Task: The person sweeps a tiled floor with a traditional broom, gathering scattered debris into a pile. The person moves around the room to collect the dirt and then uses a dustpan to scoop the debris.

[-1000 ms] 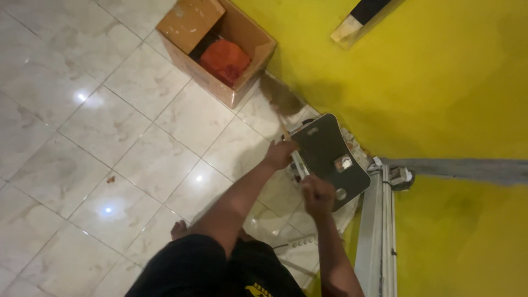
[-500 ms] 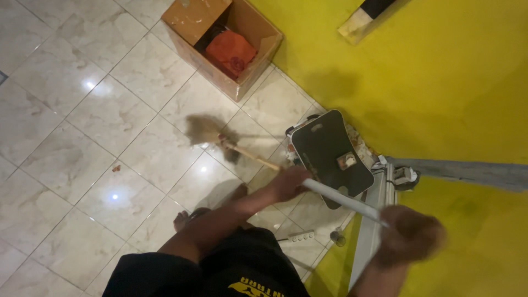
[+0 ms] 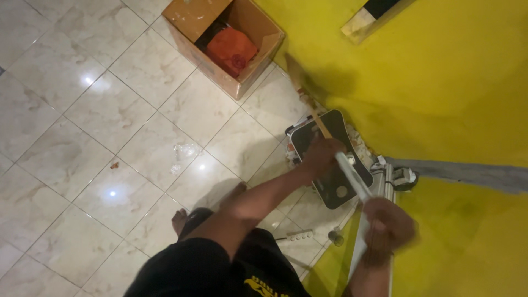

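Note:
I hold a broom with both hands. My left hand [image 3: 322, 155] grips the lower part of the handle where the white tube meets the wooden stick. My right hand [image 3: 386, 225] grips the white broom handle [image 3: 352, 175] higher up, near the lower right. The brown bristle head [image 3: 295, 70] is blurred, up by the base of the yellow wall, right of the cardboard box [image 3: 254, 34]. Under my left hand lies a black board [image 3: 344, 187] with a small white piece on it. A small patch of dust [image 3: 185, 152] lies on the pale tiles.
The open cardboard box holds a red-orange cloth [image 3: 232, 46]. A white metal frame [image 3: 369, 231] leans by the yellow wall [image 3: 440, 82]. A white power strip [image 3: 298, 235] and a small glass lie near my bare foot [image 3: 180, 220]. A small brown scrap [image 3: 114, 164] sits on the floor.
The broom head swung from the open tiles on the left back up to the wall beside the box. My right hand moved left and down; a dust patch now shows on the tiles.

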